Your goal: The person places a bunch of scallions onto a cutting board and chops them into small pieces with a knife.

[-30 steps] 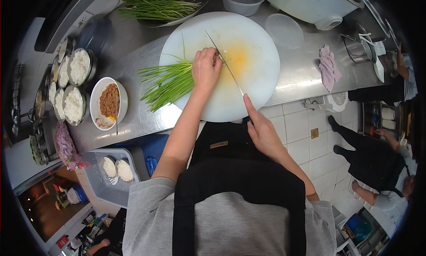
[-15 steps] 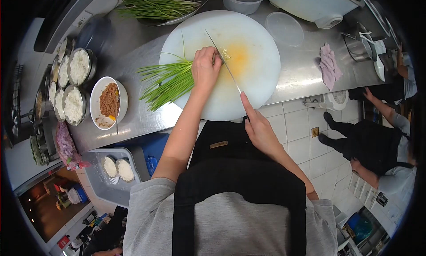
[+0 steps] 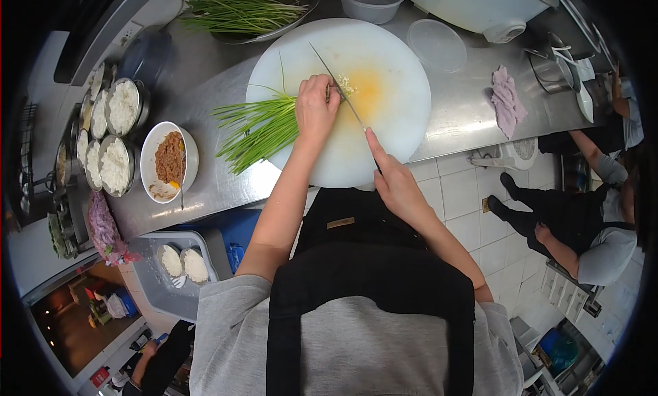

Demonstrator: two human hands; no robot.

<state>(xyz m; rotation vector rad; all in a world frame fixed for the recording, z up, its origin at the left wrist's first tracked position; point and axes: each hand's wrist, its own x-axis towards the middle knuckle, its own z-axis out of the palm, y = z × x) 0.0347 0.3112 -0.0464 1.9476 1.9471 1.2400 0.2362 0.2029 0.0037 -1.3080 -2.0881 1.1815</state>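
On the round white cutting board (image 3: 384, 142) lies a bunch of long green stalks (image 3: 259, 130), its leafy ends spread past the left edge. My left hand (image 3: 317, 109) is closed over the bunch's right end, fingertips curled beside the blade. The handle of a long knife (image 3: 345, 96) is in my right hand (image 3: 397, 183), index finger stretched along it. The blade runs slanting up to the left, touching or nearly touching the bunch's end. Small pale chopped bits (image 3: 347, 86) lie just right of the blade, near a yellow stain on the board.
Left are metal bowls of white rice (image 3: 115, 164) and a white bowl of brown mix (image 3: 155, 130). More stalks (image 3: 236, 10) fill a bowl behind. A clear lid (image 3: 437, 45) and pink cloth (image 3: 506, 102) lie right. Co-workers (image 3: 596, 224) stand at the right and lower left.
The knife and my right hand have shifted slightly left and up. More chopped bits show beside the blade. The co-worker at the right has moved, and one at the lower left has too.
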